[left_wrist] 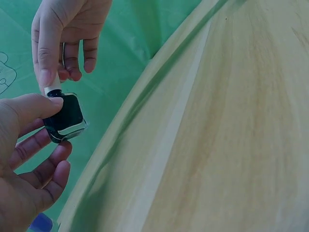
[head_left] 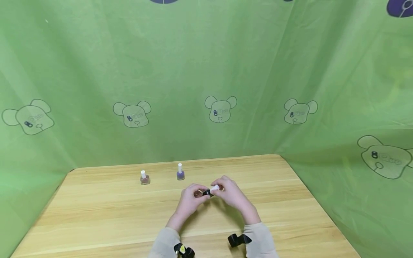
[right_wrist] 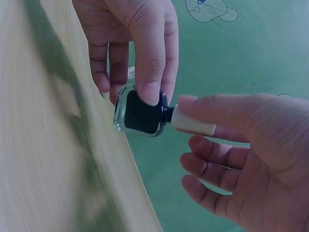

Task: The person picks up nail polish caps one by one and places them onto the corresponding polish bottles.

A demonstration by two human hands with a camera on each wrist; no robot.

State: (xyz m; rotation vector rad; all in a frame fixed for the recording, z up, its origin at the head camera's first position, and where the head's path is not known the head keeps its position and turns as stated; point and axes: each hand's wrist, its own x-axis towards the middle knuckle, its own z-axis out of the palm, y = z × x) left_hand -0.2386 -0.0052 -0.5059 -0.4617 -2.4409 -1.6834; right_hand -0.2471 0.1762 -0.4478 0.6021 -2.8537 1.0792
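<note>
A squat glass nail polish bottle with dark, nearly black polish [right_wrist: 140,118] is held sideways above the table between both hands. My left hand [head_left: 190,199] pinches its body between thumb and fingers. The right hand [head_left: 231,193] pinches the white cap [right_wrist: 195,123] with thumb and forefinger, its other fingers loosely bent below. In the right wrist view a short dark stretch of neck shows between cap and glass. The left wrist view shows the flat face of the bottle [left_wrist: 69,115] beneath the left thumb.
On the wooden table [head_left: 106,215], a purple nail polish bottle [head_left: 180,174] stands at the back, with a brownish-pink one [head_left: 145,179] to its left. Both have white caps. A green curtain [head_left: 193,71] with bear-head prints hangs behind and along the sides.
</note>
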